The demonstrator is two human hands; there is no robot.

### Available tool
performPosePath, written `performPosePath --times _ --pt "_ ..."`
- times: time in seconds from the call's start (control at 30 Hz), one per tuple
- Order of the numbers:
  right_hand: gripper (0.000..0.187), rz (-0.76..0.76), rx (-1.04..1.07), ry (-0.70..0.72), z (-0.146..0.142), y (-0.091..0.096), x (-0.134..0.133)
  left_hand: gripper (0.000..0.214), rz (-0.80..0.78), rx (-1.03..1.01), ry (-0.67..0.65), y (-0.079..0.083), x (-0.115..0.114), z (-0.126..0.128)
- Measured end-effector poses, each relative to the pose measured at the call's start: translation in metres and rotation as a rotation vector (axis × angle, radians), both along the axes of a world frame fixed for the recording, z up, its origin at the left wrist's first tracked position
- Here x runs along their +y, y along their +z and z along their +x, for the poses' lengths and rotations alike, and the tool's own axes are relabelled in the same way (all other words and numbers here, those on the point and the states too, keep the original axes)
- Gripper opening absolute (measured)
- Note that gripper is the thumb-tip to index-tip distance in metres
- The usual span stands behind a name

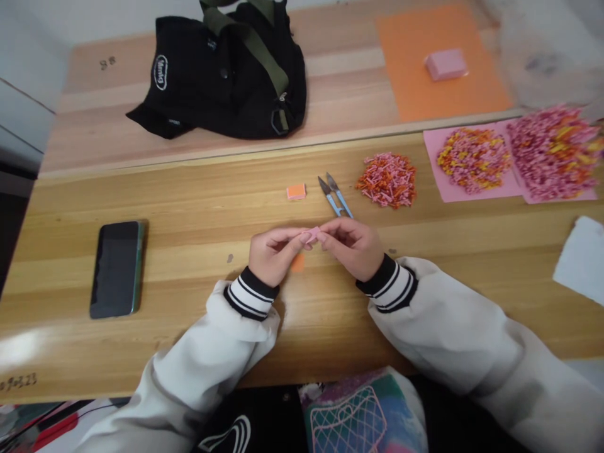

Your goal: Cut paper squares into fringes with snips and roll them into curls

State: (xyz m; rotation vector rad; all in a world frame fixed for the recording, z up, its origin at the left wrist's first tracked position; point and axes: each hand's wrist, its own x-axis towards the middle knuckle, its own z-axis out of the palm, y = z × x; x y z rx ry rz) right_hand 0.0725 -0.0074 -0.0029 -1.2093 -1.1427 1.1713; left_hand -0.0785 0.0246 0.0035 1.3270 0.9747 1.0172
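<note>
Between my two hands is a small pink piece of paper (312, 234), pinched at both ends just over the table. My left hand (274, 255) grips its left end between thumb and forefinger. The thumb and forefinger of my right hand (355, 247) close on its right end. Below the fingers lies an orange paper square (297, 262). A little stack of orange and pink paper pieces (296, 192) sits beyond my left hand. Blue-handled thread snips (336, 196) rest just past my right hand, blades apart and pointing away.
A pile of tiny pink and orange paper rolls (387, 180) lies right of the snips. Larger piles (474, 159) sit on pink sheets farther right. A phone (116, 269) is at left, a black bag (231, 75) behind, and a pink block (446, 64) on an orange sheet (401, 56).
</note>
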Motion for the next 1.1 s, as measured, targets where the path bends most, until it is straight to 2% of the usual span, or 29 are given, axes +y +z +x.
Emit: performPosePath --times 0.13,0.7,0.83,1.1 --pt "0.017 0.019 0.003 -0.022 -0.0005 -0.0015 -0.0002 0.006 -0.018 -0.023 0.012 0.0014 -0.0002 -0.0003" --pt "0.012 0.013 -0.029 0.015 0.0012 -0.0006 -0.0005 0.010 -0.027 0.016 0.040 0.0009 -0.0002 -0.0004" --pt "0.013 0.004 -0.029 0.016 0.0013 0.0001 -0.0003 0.014 -0.008 0.013 0.028 -0.0001 0.0007 -0.0011" --pt "0.012 0.018 -0.039 0.007 0.0009 0.0006 -0.0002 0.008 0.002 0.005 -0.007 0.0016 0.0011 -0.0015"
